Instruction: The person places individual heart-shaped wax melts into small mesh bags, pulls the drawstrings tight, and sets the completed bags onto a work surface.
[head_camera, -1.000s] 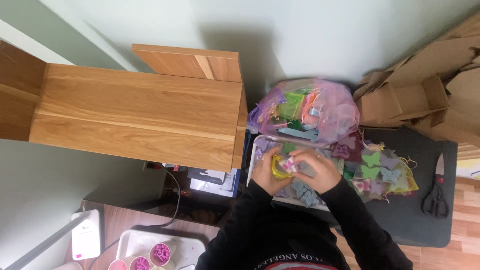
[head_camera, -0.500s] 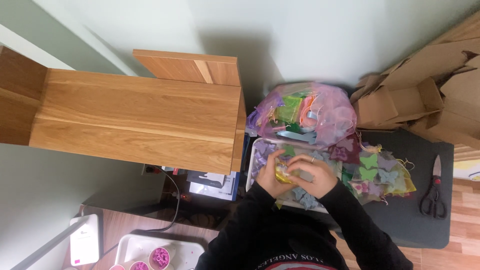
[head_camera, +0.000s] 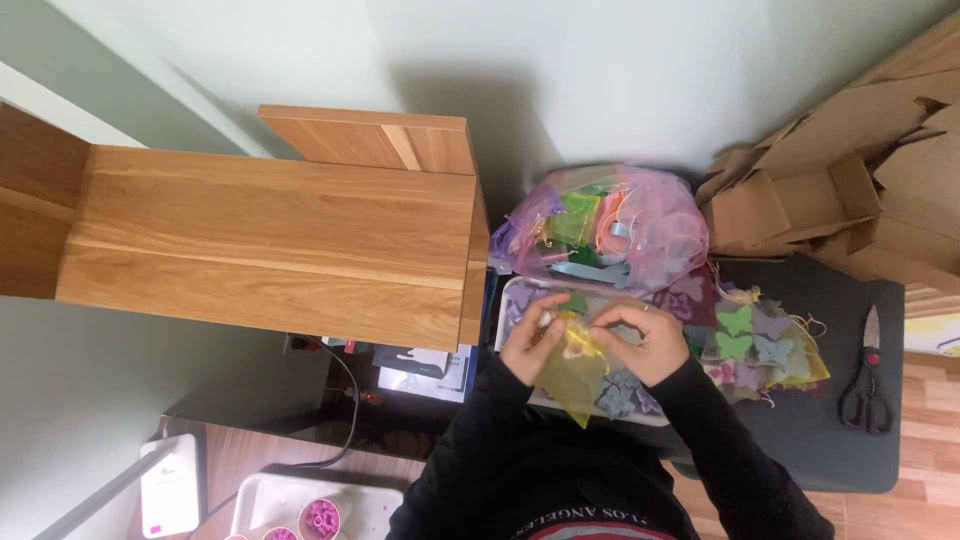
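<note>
both hands, left hand and right hand, pinched on a sheer yellow pouch stretched between them

Pinched between the fingers of both hands is a small sheer yellow pouch, hanging down toward the person. Just beyond the fingertips lies a big translucent pink bag stuffed with coloured bits, and to their right a heap of filled sheer pouches in yellow and purple. Farther right and beyond stand brown flattened cardboard boxes; left of the fingers, lower down, a blue-and-white carton.
</note>
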